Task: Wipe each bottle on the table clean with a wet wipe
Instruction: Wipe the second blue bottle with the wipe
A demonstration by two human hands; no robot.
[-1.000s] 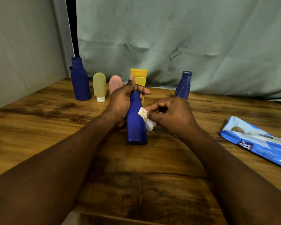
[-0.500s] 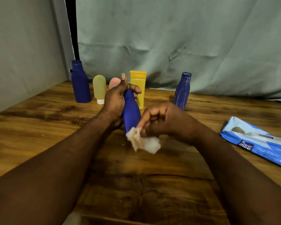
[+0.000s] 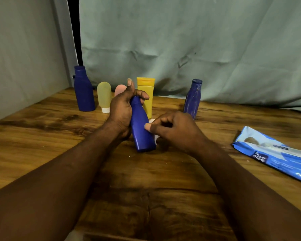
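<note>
My left hand (image 3: 122,110) grips the neck of a blue bottle (image 3: 141,131), tilted with its base toward me just above the table (image 3: 42,136). My right hand (image 3: 172,129) holds a white wet wipe (image 3: 151,121) against the bottle's right side; only small bits of the wipe show past the fingers. Behind stand a large blue bottle (image 3: 83,91), a pale yellow tube (image 3: 104,97), a pink tube (image 3: 120,89) partly hidden by my left hand, a yellow bottle (image 3: 147,94) and a slim blue bottle (image 3: 193,98).
A blue pack of wet wipes (image 3: 271,153) lies flat at the right of the table. A grey-green cloth backdrop (image 3: 181,40) hangs behind the row of bottles, and a wall closes the left side.
My right hand moved the wipe from the bottle's lower end up along its right side, tucking it behind the bottle. The bottle now leans more, its base swung toward me.
</note>
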